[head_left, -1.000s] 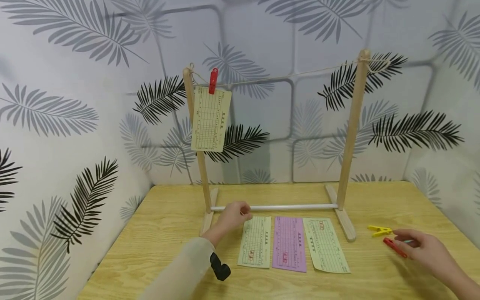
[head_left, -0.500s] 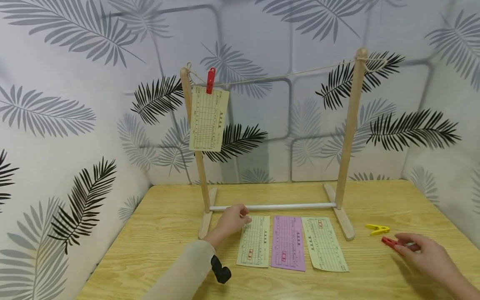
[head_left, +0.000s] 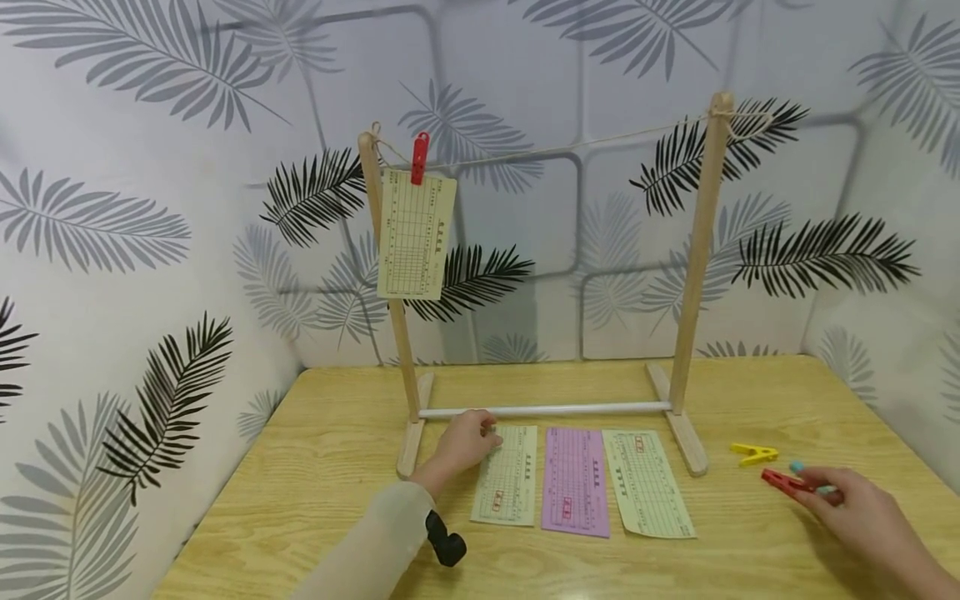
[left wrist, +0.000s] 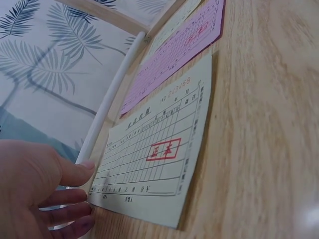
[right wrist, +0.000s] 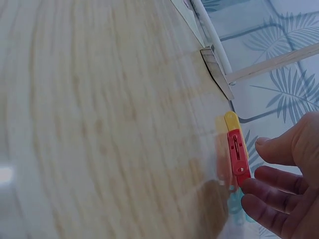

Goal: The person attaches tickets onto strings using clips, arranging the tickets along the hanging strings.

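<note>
Three printed paper slips lie in a row on the table: a pale green slip (head_left: 512,479), a purple slip (head_left: 576,483) and another pale green slip (head_left: 651,487) at the right. My left hand (head_left: 465,440) rests at the far left corner of the first green slip, its thumb and fingers loosely bent right at the paper's edge. On the right, my right hand (head_left: 862,508) has its fingertips against the end of a red clothespin (right wrist: 238,154), with the thumb (right wrist: 274,150) apart from it. A teal clothespin (head_left: 797,467) is partly hidden by the fingers; a yellow clothespin (head_left: 753,454) lies just beyond.
Behind the slips stands a wooden frame (head_left: 693,275) with a white crossbar (head_left: 577,409) low down and a string (head_left: 585,147) between its posts. Near the left post, a red clothespin (head_left: 419,158) holds a pale slip (head_left: 417,237) on the string. A leaf-patterned wall covering rises behind.
My right hand has drawn back slightly from the yellow clothespin, and the red one has turned a little. More of the teal clothespin now shows. The left hand stays by the green slip.
</note>
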`<act>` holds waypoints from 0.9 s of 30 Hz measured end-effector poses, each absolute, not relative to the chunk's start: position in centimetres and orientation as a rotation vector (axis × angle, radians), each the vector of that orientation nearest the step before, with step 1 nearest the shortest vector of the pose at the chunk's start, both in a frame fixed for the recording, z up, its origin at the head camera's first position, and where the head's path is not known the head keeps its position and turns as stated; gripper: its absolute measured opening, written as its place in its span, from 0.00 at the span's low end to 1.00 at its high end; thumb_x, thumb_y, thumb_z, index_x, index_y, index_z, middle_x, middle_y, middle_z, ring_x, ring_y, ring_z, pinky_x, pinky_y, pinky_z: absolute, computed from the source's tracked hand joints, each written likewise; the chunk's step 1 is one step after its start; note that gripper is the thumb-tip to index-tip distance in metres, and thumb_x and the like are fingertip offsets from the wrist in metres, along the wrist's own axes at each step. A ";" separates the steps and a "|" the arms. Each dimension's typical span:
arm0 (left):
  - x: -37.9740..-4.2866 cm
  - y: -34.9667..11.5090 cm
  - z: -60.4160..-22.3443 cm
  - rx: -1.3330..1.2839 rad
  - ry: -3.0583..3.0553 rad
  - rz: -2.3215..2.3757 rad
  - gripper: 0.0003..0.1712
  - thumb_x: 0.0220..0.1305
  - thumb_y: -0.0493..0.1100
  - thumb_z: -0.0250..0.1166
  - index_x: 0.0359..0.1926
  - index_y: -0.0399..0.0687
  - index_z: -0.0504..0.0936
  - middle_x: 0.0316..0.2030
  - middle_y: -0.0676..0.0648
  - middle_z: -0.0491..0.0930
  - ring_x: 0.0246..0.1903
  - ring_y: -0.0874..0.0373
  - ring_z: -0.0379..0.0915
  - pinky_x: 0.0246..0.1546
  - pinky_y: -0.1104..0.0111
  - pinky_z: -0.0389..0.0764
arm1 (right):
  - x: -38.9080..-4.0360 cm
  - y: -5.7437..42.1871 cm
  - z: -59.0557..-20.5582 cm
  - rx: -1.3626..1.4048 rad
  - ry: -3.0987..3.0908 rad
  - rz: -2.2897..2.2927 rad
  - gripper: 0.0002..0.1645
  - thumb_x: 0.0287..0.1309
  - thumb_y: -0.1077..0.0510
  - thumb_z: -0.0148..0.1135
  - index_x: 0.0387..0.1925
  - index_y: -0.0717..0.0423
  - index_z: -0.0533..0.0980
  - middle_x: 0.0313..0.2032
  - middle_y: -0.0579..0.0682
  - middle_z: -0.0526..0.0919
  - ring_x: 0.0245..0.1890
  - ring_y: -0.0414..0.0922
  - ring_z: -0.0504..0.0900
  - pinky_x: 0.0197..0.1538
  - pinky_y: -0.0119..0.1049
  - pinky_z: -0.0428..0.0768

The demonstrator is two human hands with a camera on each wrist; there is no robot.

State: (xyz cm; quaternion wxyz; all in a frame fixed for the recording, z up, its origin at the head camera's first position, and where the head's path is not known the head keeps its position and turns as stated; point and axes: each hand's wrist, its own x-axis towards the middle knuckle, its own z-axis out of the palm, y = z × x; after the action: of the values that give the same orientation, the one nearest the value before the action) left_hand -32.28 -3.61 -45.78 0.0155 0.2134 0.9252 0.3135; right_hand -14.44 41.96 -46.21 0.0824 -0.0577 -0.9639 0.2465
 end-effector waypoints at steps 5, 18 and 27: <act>-32.5 -3.5 -46.0 0.634 2.913 0.986 0.17 0.60 0.38 0.64 0.50 0.37 0.79 0.42 0.40 0.78 0.38 0.51 0.75 0.37 0.58 0.77 | -14.7 42.1 -46.6 -0.180 -2.864 0.722 0.21 0.54 0.54 0.65 0.43 0.68 0.77 0.34 0.61 0.79 0.29 0.48 0.76 0.27 0.40 0.72; -32.8 -3.4 -46.9 0.631 2.986 0.933 0.16 0.57 0.37 0.66 0.47 0.38 0.81 0.33 0.46 0.76 0.30 0.56 0.69 0.31 0.62 0.74 | -15.1 42.8 -47.0 -0.191 -2.934 0.732 0.24 0.53 0.55 0.66 0.45 0.71 0.75 0.34 0.61 0.75 0.29 0.50 0.75 0.28 0.44 0.74; -32.9 -3.4 -47.1 0.677 2.980 0.924 0.05 0.56 0.35 0.67 0.34 0.39 0.82 0.26 0.47 0.71 0.25 0.58 0.62 0.24 0.66 0.64 | -15.4 43.0 -47.2 -0.166 -3.011 0.708 0.22 0.50 0.60 0.67 0.42 0.74 0.75 0.30 0.58 0.73 0.29 0.50 0.77 0.32 0.48 0.76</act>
State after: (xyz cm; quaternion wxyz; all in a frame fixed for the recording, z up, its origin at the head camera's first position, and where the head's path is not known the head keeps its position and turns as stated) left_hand -32.88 -3.40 -47.09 -0.0252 0.2121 0.9331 0.2892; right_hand -15.37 43.00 -47.16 0.0220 -0.0535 -0.9718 0.2284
